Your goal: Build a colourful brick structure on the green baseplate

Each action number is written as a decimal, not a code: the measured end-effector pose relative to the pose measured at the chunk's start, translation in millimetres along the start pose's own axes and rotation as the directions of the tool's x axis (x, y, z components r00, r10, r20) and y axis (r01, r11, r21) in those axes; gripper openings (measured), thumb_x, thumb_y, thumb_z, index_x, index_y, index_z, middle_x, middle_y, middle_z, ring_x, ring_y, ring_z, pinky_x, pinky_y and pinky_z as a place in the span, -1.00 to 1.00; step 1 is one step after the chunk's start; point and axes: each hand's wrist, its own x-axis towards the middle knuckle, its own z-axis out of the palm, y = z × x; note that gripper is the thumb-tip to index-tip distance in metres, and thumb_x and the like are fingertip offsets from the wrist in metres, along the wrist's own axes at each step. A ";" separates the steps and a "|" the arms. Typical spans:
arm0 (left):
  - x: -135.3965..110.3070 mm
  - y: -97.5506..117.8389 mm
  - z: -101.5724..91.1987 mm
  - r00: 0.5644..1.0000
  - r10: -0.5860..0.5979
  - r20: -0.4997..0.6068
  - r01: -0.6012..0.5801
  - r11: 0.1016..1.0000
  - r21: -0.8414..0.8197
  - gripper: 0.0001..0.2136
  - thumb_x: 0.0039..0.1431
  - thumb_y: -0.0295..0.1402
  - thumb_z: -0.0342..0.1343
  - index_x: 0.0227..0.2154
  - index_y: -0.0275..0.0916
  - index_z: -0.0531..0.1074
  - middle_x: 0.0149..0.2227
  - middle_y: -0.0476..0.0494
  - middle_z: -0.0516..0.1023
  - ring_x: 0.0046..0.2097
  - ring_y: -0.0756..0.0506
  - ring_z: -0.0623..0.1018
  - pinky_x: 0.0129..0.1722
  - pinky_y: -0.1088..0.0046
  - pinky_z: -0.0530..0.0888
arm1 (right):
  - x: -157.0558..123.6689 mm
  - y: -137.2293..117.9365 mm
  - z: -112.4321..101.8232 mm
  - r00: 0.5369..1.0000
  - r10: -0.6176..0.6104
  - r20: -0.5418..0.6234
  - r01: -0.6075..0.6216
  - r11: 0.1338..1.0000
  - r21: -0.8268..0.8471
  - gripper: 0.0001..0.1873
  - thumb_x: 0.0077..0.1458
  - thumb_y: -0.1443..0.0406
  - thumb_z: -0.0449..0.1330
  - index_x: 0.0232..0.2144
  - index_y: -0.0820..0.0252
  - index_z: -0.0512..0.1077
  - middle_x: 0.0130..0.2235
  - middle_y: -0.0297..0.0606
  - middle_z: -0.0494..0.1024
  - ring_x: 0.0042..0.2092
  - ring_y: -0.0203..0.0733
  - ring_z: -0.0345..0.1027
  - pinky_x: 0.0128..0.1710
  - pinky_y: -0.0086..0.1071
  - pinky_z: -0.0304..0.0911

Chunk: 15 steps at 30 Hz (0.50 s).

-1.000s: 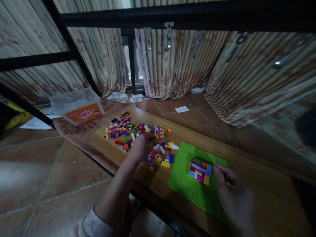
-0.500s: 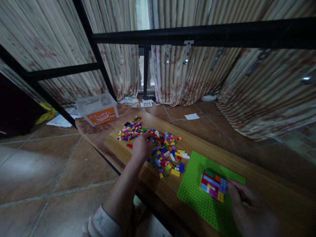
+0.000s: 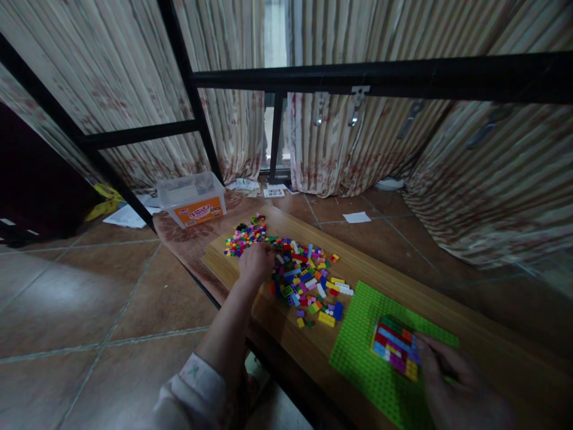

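My left hand (image 3: 256, 263) is over the near-left side of a spread of loose toy bricks (image 3: 308, 280). Its fingers are bent together, and whatever may be between them is hidden. On the right, the thumb and forefinger of my right hand (image 3: 456, 376) pinch the right edge of a flat block of multicoloured bricks (image 3: 396, 348). That block, with rows of red, blue, green, purple and yellow, is at the middle of a green studded baseplate (image 3: 358, 358). Whether it is pressed onto the studs I cannot tell.
Smaller bricks (image 3: 244, 236) are heaped at the far left of the wooden board (image 3: 286, 218). Behind them, a clear plastic tub (image 3: 192, 197) with an orange label stands on a brown cloth (image 3: 172, 230). A black metal bar (image 3: 358, 77) crosses in front of striped curtains.
The camera view has turned slightly, so everything sits a little right and lower. My left hand has shifted slightly left against the bricks. My right hand stays at the block's edge.
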 end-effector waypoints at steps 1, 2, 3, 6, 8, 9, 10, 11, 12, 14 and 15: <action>-0.4 1.6 2.5 1.000 0.009 -0.004 -0.009 1.000 0.007 -0.75 0.16 -0.28 0.02 -0.20 -0.18 0.56 -0.19 -0.25 0.61 -0.09 -0.24 0.56 -0.13 0.32 0.44 | -0.1 0.0 0.3 1.000 0.002 0.001 -0.002 1.000 0.003 -0.55 0.07 -0.06 0.02 -0.32 0.08 0.55 -0.26 -0.14 0.63 -0.34 0.03 0.49 -0.38 -0.18 0.32; -0.8 3.1 4.8 1.000 0.018 -0.008 -0.018 1.000 0.016 -0.75 0.16 -0.30 0.02 -0.21 -0.18 0.56 -0.19 -0.26 0.61 -0.08 -0.24 0.56 -0.12 0.31 0.44 | -0.2 0.0 0.5 1.000 0.006 0.003 -0.006 1.000 0.003 -0.55 0.06 -0.06 0.03 -0.33 0.07 0.55 -0.27 -0.15 0.63 -0.35 0.02 0.49 -0.38 -0.19 0.32; -1.1 4.3 7.0 1.000 0.025 -0.015 -0.025 0.999 0.025 -0.75 0.16 -0.32 0.01 -0.21 -0.19 0.56 -0.19 -0.27 0.60 -0.07 -0.25 0.55 -0.12 0.30 0.44 | -0.2 0.1 0.5 1.000 0.011 0.006 -0.011 1.000 0.002 -0.55 0.06 -0.07 0.03 -0.33 0.06 0.55 -0.27 -0.16 0.63 -0.36 0.01 0.49 -0.38 -0.19 0.33; -1.9 7.4 11.6 0.999 0.043 -0.031 -0.041 0.998 0.056 -0.75 0.15 -0.39 -0.02 -0.25 -0.23 0.55 -0.20 -0.31 0.60 -0.06 -0.27 0.54 -0.11 0.29 0.43 | 0.2 0.2 -0.1 0.999 0.025 0.022 -0.025 1.000 -0.005 -0.56 0.07 -0.07 0.03 -0.33 0.04 0.55 -0.26 -0.17 0.63 -0.35 0.02 0.49 -0.37 -0.18 0.33; -2.3 9.5 13.3 0.998 0.055 -0.034 -0.052 0.996 0.074 -0.75 0.14 -0.43 -0.03 -0.25 -0.25 0.55 -0.20 -0.32 0.59 -0.05 -0.26 0.54 -0.09 0.30 0.43 | 0.6 0.3 -0.6 0.999 0.029 0.023 -0.028 1.000 -0.012 -0.56 0.06 -0.07 0.03 -0.33 0.04 0.55 -0.27 -0.18 0.63 -0.35 0.03 0.49 -0.37 -0.18 0.33; -2.6 10.6 14.0 0.998 0.061 -0.033 -0.059 0.995 0.080 -0.75 0.13 -0.45 -0.03 -0.25 -0.25 0.55 -0.20 -0.32 0.59 -0.05 -0.26 0.54 -0.09 0.30 0.43 | 0.7 0.4 -0.8 0.999 0.028 0.025 -0.027 0.999 -0.016 -0.55 0.05 -0.08 0.03 -0.33 0.04 0.55 -0.27 -0.18 0.63 -0.36 0.02 0.49 -0.38 -0.18 0.33; -2.9 11.7 14.7 0.997 0.066 -0.029 -0.063 0.994 0.087 -0.75 0.13 -0.46 -0.03 -0.25 -0.25 0.54 -0.19 -0.32 0.59 -0.05 -0.25 0.54 -0.09 0.31 0.43 | 0.9 0.7 -1.0 0.999 0.025 0.026 -0.025 1.000 -0.020 -0.55 0.05 -0.08 0.02 -0.33 0.04 0.55 -0.27 -0.18 0.63 -0.38 0.02 0.49 -0.39 -0.18 0.33; -3.2 12.7 15.2 0.997 0.069 -0.026 -0.066 0.994 0.092 -0.75 0.12 -0.46 -0.03 -0.25 -0.25 0.54 -0.19 -0.31 0.59 -0.05 -0.25 0.54 -0.09 0.31 0.43 | 1.0 1.1 -1.2 0.999 0.020 0.028 -0.019 1.000 -0.022 -0.55 0.05 -0.08 0.02 -0.33 0.04 0.55 -0.27 -0.18 0.63 -0.38 0.02 0.48 -0.40 -0.18 0.32; -3.4 13.7 15.6 0.997 0.070 -0.023 -0.067 0.993 0.097 -0.75 0.12 -0.47 -0.03 -0.25 -0.25 0.54 -0.20 -0.31 0.59 -0.05 -0.25 0.54 -0.10 0.32 0.43 | 1.2 1.5 -1.4 1.000 0.014 0.026 -0.013 1.000 -0.023 -0.55 0.06 -0.07 0.02 -0.33 0.04 0.55 -0.27 -0.18 0.63 -0.38 0.02 0.48 -0.40 -0.18 0.32; -3.9 15.5 15.6 0.997 0.068 -0.023 -0.065 0.992 0.104 -0.75 0.12 -0.46 -0.04 -0.25 -0.26 0.55 -0.20 -0.31 0.60 -0.06 -0.24 0.54 -0.10 0.33 0.43 | 1.5 1.9 -2.4 1.000 0.003 0.024 -0.002 1.000 -0.020 -0.55 0.06 -0.07 0.02 -0.34 0.04 0.55 -0.28 -0.17 0.63 -0.38 0.02 0.48 -0.41 -0.18 0.30; -4.1 16.2 14.8 0.998 0.064 -0.028 -0.060 0.993 0.106 -0.74 0.13 -0.45 -0.04 -0.25 -0.26 0.55 -0.21 -0.31 0.60 -0.07 -0.24 0.54 -0.10 0.33 0.43 | 1.7 1.7 -3.2 1.000 0.007 0.028 -0.007 1.000 -0.022 -0.55 0.05 -0.08 0.02 -0.35 0.04 0.55 -0.29 -0.17 0.63 -0.38 0.03 0.48 -0.42 -0.18 0.30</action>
